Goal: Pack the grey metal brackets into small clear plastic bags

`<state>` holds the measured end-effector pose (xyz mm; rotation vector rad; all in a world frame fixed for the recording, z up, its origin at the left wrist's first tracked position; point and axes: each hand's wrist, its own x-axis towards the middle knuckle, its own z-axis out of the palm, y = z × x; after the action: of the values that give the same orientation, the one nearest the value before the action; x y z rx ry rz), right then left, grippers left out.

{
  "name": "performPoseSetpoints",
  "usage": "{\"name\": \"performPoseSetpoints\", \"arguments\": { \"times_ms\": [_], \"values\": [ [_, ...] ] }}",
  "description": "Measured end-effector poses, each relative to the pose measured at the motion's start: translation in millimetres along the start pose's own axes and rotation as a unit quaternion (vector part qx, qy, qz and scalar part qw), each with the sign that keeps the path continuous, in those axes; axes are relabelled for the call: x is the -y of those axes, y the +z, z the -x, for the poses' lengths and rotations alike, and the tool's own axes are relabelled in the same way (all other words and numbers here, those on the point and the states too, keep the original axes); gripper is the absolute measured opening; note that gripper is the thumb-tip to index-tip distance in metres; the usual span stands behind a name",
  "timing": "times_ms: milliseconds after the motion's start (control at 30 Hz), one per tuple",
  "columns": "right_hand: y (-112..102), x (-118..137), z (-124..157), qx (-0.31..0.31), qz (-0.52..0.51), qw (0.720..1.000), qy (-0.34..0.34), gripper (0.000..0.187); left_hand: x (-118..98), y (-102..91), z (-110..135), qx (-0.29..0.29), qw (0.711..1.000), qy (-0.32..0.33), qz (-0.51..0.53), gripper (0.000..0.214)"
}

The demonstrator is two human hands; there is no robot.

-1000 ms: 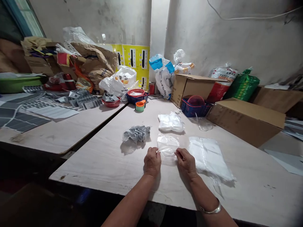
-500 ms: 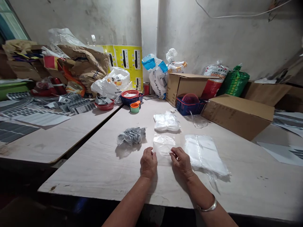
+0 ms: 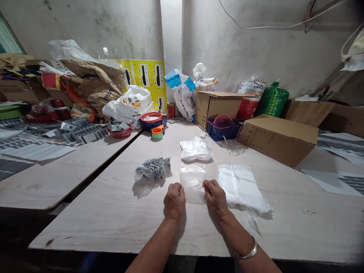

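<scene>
Two hands on head cam, both bare, held apart over front table (image 3: 287, 231). L hand (image 3: 174, 202) curled, knuckles up, just beside lower-left edge of clear plastic bag (image 3: 192, 177). R hand (image 3: 216, 198) w/ fingertips at bag's lower-right edge; metal bangle (image 3: 247, 253) on R wrist. Cannot tell if either hand grips bag. Bag lies flat on table between and just beyond hands.

Qty on front table: 1 stack of white plastic bags (image 3: 241, 187), right of R hand; 1 white packet (image 3: 195, 149), beyond clear bag; 1 grey bundle in clear film (image 3: 152, 169), left of bag.

Containers: 2 cardboard boxes (image 3: 277, 138) (image 3: 217, 108) at far end, flaps shut or nearly so. 1 blue crate (image 3: 220, 132) w/ red basket inside. 1 blue basket (image 3: 146, 127) holding red basket w/ white contents. 1 red bowl (image 3: 121, 132) w/ grey metal-looking pieces, on left table (image 3: 62, 189). 1 set nested orange/green cups (image 3: 157, 133). Sacks along wall: 1 green (image 3: 272, 101), 1 kraft paper (image 3: 95, 87), 1 white carrier bag (image 3: 126, 107).
</scene>
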<state>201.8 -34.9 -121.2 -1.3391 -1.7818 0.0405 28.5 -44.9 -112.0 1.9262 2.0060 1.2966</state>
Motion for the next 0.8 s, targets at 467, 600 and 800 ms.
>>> {"name": "performPoseSetpoints", "arguments": {
  "times_ms": [467, 600, 800],
  "values": [
    [2.7, 1.2, -4.4, -0.002, -0.136, 0.991, 0.004, 0.021, 0.6, -6.6, -18.2, 0.071, 0.992, 0.044, -0.093, 0.007],
    [3.6, 0.5, -3.7, 0.013, -0.142, 0.99, 0.022, 0.02, 0.3, -4.5, -19.1, 0.069, 0.985, 0.097, -0.124, 0.008],
    [3.6, 0.3, -0.5, 0.001, -0.091, 0.996, 0.018, 0.022, -3.5, -6.5, -18.9, 0.074, 0.988, 0.051, -0.124, 0.018]
  ]
}}
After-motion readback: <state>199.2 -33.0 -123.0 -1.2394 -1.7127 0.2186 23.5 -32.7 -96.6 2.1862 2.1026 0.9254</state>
